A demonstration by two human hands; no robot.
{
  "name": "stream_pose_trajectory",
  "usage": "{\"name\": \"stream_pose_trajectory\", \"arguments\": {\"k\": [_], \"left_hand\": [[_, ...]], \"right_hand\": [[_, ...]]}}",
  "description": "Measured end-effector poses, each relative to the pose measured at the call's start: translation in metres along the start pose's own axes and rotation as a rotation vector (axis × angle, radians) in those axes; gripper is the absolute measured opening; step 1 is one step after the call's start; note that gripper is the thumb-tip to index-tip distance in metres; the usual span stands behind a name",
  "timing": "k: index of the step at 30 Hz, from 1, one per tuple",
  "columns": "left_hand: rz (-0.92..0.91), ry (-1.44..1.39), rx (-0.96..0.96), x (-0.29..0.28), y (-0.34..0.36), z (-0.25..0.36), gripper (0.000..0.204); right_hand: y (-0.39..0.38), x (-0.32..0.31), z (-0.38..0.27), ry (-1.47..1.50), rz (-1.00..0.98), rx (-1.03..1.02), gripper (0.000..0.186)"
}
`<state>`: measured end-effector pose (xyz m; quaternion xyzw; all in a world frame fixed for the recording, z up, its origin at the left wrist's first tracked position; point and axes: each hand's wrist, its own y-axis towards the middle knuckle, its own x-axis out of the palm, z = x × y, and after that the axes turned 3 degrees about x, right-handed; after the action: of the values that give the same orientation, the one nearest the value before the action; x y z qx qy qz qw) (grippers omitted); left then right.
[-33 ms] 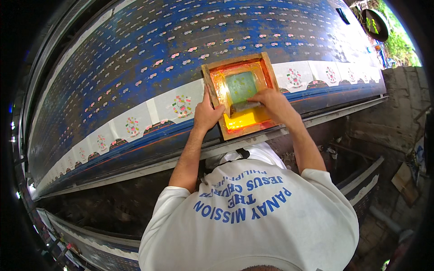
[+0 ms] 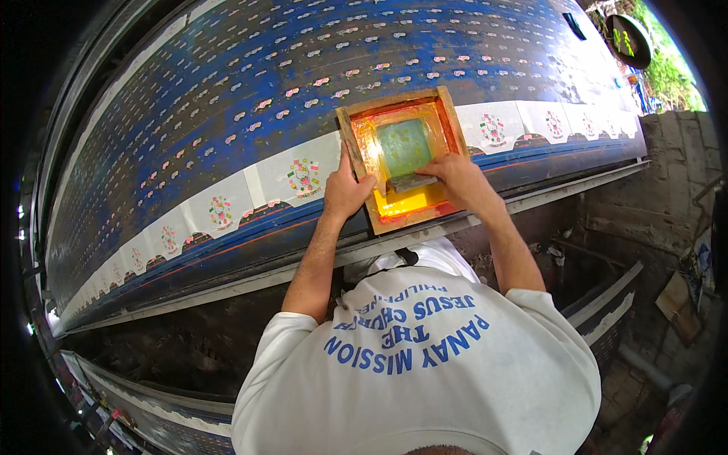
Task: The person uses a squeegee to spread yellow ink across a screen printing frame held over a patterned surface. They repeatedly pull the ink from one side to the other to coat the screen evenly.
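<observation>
Gripping the scraper (image 2: 409,182) near its right end, the right hand (image 2: 459,182) has its fingers closed on it inside the wooden frame (image 2: 450,114). That scraper lies crosswise, left to right, between the green mesh (image 2: 404,148) and the yellow paint (image 2: 409,203) pooled at the frame's near end. Over at its other end sits the left hand (image 2: 347,193), clamped on the frame's left side. The whole frame rests by the near edge of the surface (image 2: 531,157).
</observation>
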<state>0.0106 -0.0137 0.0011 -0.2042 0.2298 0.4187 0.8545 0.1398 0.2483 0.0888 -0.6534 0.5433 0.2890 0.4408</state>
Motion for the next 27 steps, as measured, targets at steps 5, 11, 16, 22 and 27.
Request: {"name": "stream_pose_trajectory", "arguments": {"k": [5, 11, 16, 22, 27], "left_hand": [[0.01, -0.011, 0.011, -0.003, 0.003, 0.003, 0.108], [-0.044, -0.076, -0.083, -0.01, 0.012, 0.018, 0.108], [0.081, -0.04, 0.076, 0.002, 0.022, 0.027, 0.107], [0.022, -0.086, 0.015, 0.061, 0.048, 0.105, 0.104], [-0.017, -0.204, 0.046, 0.136, 0.075, 0.133, 0.099]], "right_hand": [[-0.029, 0.008, -0.015, -0.012, 0.153, -0.021, 0.058], [-0.036, 0.02, -0.003, -0.04, 0.262, -0.074, 0.064], [-0.043, 0.013, 0.021, -0.045, 0.302, -0.118, 0.068], [-0.075, -0.033, 0.092, -0.04, 0.341, -0.087, 0.071], [-0.106, -0.058, 0.165, -0.027, 0.284, -0.03, 0.067]]}}
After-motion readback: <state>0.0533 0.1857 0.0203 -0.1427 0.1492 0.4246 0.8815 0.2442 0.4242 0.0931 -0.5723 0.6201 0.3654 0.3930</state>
